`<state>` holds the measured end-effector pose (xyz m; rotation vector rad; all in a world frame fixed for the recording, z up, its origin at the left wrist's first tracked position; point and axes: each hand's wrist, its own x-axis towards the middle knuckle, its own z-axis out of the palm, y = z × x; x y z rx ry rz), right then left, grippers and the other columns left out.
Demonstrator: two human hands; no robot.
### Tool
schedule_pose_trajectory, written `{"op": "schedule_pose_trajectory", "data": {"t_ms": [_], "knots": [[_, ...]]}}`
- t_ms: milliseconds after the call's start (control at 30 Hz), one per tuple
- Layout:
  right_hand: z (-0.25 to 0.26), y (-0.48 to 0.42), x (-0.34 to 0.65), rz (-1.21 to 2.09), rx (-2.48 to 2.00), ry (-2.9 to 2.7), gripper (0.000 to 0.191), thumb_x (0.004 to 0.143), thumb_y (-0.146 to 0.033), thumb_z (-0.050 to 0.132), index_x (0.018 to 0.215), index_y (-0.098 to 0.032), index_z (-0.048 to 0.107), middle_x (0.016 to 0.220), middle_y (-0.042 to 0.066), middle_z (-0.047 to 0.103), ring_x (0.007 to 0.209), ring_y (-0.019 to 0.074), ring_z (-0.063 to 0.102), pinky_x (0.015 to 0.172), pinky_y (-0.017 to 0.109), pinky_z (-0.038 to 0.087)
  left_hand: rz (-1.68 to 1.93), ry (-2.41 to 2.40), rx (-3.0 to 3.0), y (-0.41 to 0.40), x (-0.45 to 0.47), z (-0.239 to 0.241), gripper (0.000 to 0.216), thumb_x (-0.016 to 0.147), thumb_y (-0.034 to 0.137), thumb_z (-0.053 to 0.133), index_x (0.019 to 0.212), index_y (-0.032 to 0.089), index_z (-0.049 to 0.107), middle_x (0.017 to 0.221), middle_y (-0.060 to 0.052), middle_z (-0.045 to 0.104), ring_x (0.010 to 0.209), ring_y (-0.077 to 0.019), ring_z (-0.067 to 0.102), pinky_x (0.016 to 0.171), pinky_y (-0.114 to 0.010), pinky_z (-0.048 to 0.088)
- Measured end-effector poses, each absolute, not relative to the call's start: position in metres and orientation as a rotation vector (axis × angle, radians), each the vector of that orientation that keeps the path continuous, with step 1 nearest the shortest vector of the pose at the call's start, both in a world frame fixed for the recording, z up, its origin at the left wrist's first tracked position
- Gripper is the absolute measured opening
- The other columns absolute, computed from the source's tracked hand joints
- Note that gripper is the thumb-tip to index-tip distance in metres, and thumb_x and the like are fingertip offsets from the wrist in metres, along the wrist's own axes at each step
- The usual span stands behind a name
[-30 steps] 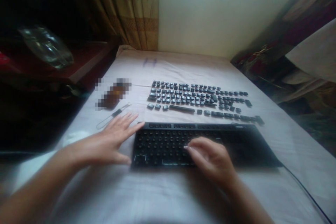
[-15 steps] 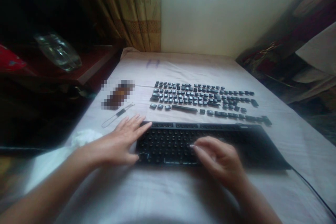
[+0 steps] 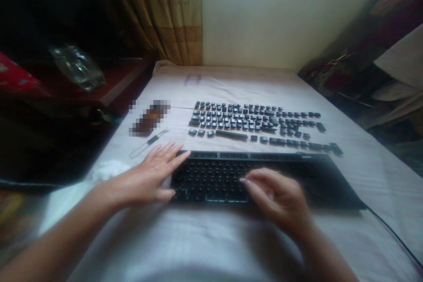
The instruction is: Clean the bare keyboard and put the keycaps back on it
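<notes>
A black keyboard [image 3: 211, 174] with its keycaps off lies in front of me, bare key posts showing. My left hand [image 3: 145, 183] rests at its left end, fingers spread, thumb and index finger touching the edge. Over the middle of the keyboard, my right hand [image 3: 280, 196] is closed in a pinch. A small whitish tip [image 3: 243, 180] shows at its fingertips; I cannot make out what it is. Behind the keyboard, loose black keycaps [image 3: 231, 122] lie in rows, with a long space bar [image 3: 231, 135] among them. A wire keycap puller [image 3: 153, 139] lies beyond my left hand.
A pixelated brown item [image 3: 150, 119] lies at the left of the cloth-covered surface [image 3: 251, 86]. White cloth [image 3: 107, 171] sits by my left forearm. The keyboard's cable [image 3: 393, 233] trails off right. A clear plastic object [image 3: 79, 68] stands on a dark shelf at left.
Both hands stay in nearly the same places, the right still pinched over the keyboard. The view has shifted very slightly.
</notes>
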<state>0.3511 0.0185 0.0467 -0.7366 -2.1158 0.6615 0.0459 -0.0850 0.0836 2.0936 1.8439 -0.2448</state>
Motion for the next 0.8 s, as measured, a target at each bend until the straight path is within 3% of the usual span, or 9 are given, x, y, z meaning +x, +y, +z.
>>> {"op": "schedule_pose_trajectory", "data": {"t_ms": [400,633,800], "knots": [[0.051,0.020,0.349,0.680,-0.749,-2.167,0.013,0.087,-0.021,0.062,0.077,-0.019,0.070,0.062,0.000,0.069,0.043,0.0093,0.053,0.042,0.020,0.042,-0.128,1.920,2.102,-0.078,0.029,0.063,0.082,0.090,0.047,0.057,0.157,0.032,0.013,0.167,-0.009,0.007,0.154,-0.0318,0.005,0.125,-0.057,0.019],[0.053,0.019,0.351,0.718,-0.768,-2.274,0.013,0.086,-0.019,0.060,0.077,-0.019,0.069,0.063,0.001,0.069,0.046,0.0103,0.056,0.045,0.020,0.043,0.042,1.907,2.050,-0.081,0.024,0.056,0.077,0.090,0.061,0.050,0.156,0.033,0.022,0.166,-0.005,0.017,0.153,-0.0310,0.016,0.123,-0.053,0.027],[0.048,0.012,0.347,0.728,-0.638,-2.390,0.015,0.085,-0.014,0.057,0.075,-0.018,0.068,0.061,0.000,0.065,0.050,0.0097,0.057,0.051,0.019,0.042,0.286,1.997,2.019,-0.072,0.033,0.039,0.078,0.091,0.072,0.034,0.152,0.024,0.035,0.163,-0.008,0.031,0.152,-0.0278,0.025,0.125,-0.050,0.024]]}}
